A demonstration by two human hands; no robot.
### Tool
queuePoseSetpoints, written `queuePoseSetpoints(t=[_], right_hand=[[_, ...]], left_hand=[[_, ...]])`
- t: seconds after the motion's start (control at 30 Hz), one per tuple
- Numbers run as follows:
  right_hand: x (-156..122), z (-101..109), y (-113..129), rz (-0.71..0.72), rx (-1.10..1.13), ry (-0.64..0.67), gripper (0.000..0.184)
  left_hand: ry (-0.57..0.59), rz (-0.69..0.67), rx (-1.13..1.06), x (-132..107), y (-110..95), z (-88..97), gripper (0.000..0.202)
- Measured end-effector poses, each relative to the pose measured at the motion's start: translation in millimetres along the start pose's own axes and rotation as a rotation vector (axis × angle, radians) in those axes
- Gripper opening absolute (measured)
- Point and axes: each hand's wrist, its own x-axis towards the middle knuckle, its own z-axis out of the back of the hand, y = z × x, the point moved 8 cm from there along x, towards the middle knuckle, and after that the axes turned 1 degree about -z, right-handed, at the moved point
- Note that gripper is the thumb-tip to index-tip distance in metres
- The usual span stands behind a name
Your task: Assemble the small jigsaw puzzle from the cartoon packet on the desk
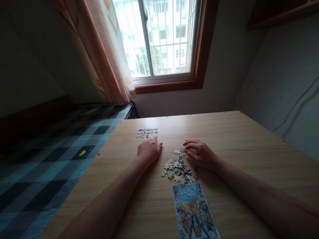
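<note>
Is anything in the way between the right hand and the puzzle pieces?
No, nothing visible. The right hand rests at the edge of the puzzle pieces, fingertips right beside them.

Loose pieces [178,167] between hands, picture sheet [194,212] nearer, small cluster [147,132] beyond

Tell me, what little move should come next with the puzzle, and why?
Probably pinch one loose piece from the pile with the right hand: its fingertips sit at the pile's edge, while the left hand rests curled on the table just short of the small joined patch, which looks unfinished.
</note>
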Motion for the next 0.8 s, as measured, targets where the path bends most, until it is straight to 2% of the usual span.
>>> queuePoseSetpoints(t=[0.43,0.8], right_hand=[[0.5,1.0,0.6,-0.018,0.001,0.008,0.014],[1.3,2.2,-0.2,-0.026,0.0,0.003,0.014]], left_hand=[[0.064,0.117,0.029,-2.6,17.4,-3.1,0.055],[0.075,0.098,0.019,0.9,23.1,-0.3,0.052]])
